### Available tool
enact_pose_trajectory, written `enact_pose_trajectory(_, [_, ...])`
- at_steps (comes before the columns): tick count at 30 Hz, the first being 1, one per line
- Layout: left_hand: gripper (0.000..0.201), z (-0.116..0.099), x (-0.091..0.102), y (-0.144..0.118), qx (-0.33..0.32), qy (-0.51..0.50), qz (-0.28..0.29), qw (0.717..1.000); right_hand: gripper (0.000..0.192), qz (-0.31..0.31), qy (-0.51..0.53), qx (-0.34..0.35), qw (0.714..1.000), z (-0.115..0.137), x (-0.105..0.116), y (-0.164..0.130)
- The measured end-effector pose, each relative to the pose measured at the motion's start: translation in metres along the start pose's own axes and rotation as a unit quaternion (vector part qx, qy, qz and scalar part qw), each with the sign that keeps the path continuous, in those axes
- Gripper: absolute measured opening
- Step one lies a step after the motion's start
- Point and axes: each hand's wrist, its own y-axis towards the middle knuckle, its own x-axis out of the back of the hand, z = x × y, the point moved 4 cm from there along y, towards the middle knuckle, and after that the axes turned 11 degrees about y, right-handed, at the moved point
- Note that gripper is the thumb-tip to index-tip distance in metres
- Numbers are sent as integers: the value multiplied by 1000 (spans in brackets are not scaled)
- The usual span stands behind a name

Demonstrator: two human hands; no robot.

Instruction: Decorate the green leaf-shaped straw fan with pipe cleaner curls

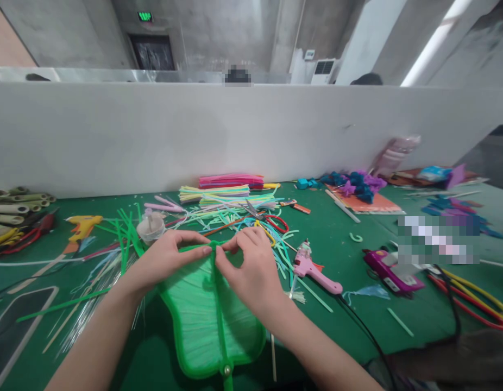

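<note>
1. Green fan [211,320] lies flat on the green table [337,244]; long axis runs near-to-far, handle end toward the person, top edge pointing away.
2. Around it: pink glue gun [314,269] just to the right, yellow glue gun [81,225] far left, a heap of coloured strips [227,203] and scissors [263,217] beyond the top edge — loose green strips crowd the left side.
3. Left hand [165,258] and right hand [251,269] meet at the fan's top edge; fingertips of both pinch the green rim at its centre rib, closed on it.

Ribbed green fan [202,320] (glossy plastic rim)
</note>
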Motion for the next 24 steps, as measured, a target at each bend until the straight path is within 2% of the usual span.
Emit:
enact_pose_trajectory(5, [34, 2, 0, 0, -2, 5, -6, 1000, 18, -12, -9, -30, 999, -2, -2, -5])
enact_pose_trajectory(9, [38, 3, -3, 0, 8, -37, 25, 999, 20, -15, -7, -44, 999, -2, -4, -2])
enact_pose_trajectory(15, [33, -3, 0, 1, -7, 29, -10, 999, 13, 10, -31, -45, 998, -1, -1, -5])
enact_pose_trajectory(20, [35, 0, -1, 4, -3, 24, -8, 1000, 19, 26, -87, -52, 995, -1, 5, -13])
enact_pose_trajectory(24, [33, 4, -1, 8, -15, 29, -20, 999, 12, 30, -90, -61, 994, 0, 4, -11])
